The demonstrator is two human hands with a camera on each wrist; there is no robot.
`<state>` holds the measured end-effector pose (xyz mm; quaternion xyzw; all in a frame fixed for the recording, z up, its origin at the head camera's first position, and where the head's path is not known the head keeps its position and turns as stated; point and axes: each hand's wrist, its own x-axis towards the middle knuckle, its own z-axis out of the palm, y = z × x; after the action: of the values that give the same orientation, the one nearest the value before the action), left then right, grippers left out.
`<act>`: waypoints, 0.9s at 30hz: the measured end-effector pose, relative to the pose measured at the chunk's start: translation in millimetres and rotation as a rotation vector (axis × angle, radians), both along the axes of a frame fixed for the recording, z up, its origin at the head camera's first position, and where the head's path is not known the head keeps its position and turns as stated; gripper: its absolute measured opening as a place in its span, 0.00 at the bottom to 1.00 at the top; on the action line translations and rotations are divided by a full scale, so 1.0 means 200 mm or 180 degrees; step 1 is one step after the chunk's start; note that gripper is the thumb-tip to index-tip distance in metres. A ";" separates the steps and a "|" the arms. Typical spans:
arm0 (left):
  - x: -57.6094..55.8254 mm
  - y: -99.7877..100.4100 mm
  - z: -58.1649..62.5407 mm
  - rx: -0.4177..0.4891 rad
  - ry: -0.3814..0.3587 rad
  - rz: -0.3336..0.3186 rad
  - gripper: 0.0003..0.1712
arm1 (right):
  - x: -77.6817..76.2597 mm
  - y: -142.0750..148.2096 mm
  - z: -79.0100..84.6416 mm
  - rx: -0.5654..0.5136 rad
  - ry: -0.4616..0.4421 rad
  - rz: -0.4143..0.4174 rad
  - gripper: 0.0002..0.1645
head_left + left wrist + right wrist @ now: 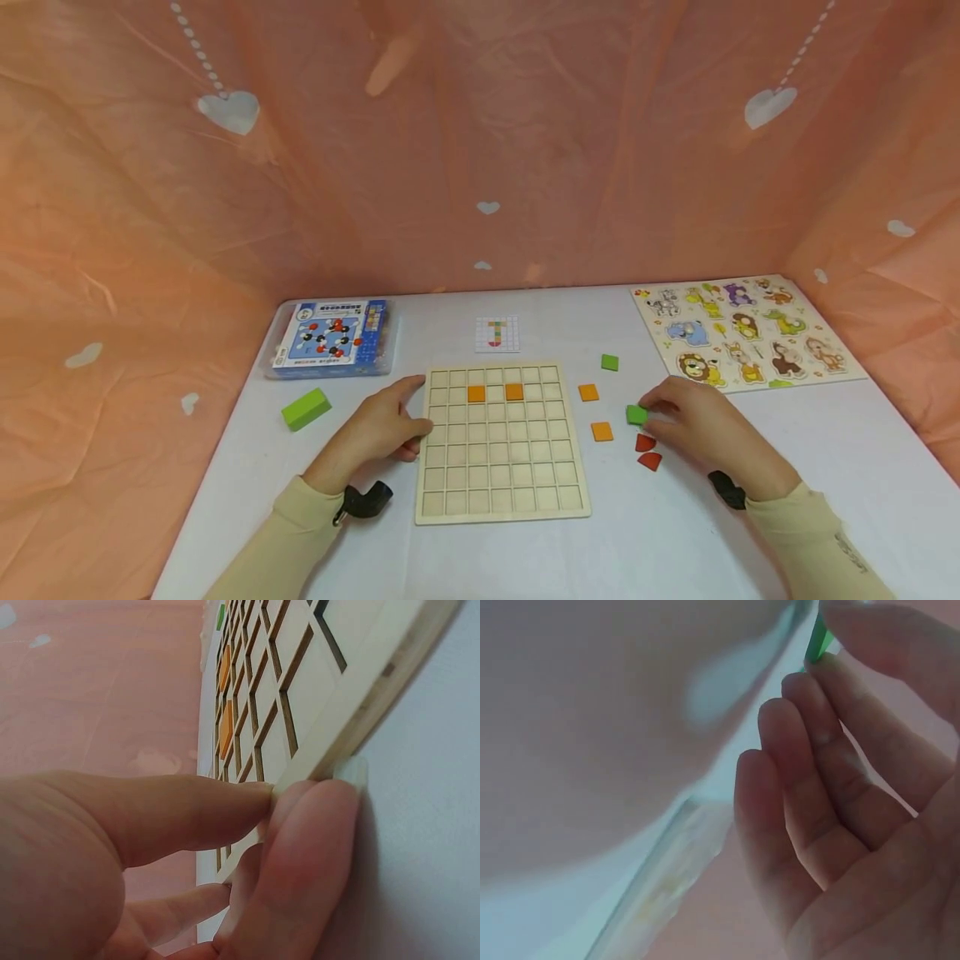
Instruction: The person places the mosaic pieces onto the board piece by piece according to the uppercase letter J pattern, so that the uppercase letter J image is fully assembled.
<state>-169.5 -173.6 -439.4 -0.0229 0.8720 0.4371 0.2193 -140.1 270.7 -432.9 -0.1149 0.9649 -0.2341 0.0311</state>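
A wooden grid board (498, 454) lies flat on the table, with two orange square tiles in its second row, one of them the left tile (476, 393). My left hand (378, 421) holds the board's left edge; in the left wrist view the thumb and fingers (311, 847) meet at that edge. Right of the board, my right hand (693, 421) pinches a green square tile (637, 415) between thumb and index finger. The right wrist view shows this green tile (819, 637) edge-on, the other fingers loosely bent. Close below the tile lie two red quarter-round pieces (649, 461).
Two loose orange tiles (602, 432) and another green tile (610, 362) lie right of the board. A pattern card (507, 334) sits behind it. At the left are a boxed set (330, 340) and a green block (306, 409); an animal puzzle (738, 333) lies back right.
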 end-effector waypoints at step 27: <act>0.01 0.01 0.01 -0.0040 0.0052 0.0037 0.48 | -0.32 -0.77 0.02 -0.0133 0.0053 0.0739 0.10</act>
<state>-167.2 -172.5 -437.8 -0.0257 0.8764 0.4330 0.2094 -204.7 115.8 -429.5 -0.2285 0.9402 -0.2480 0.0476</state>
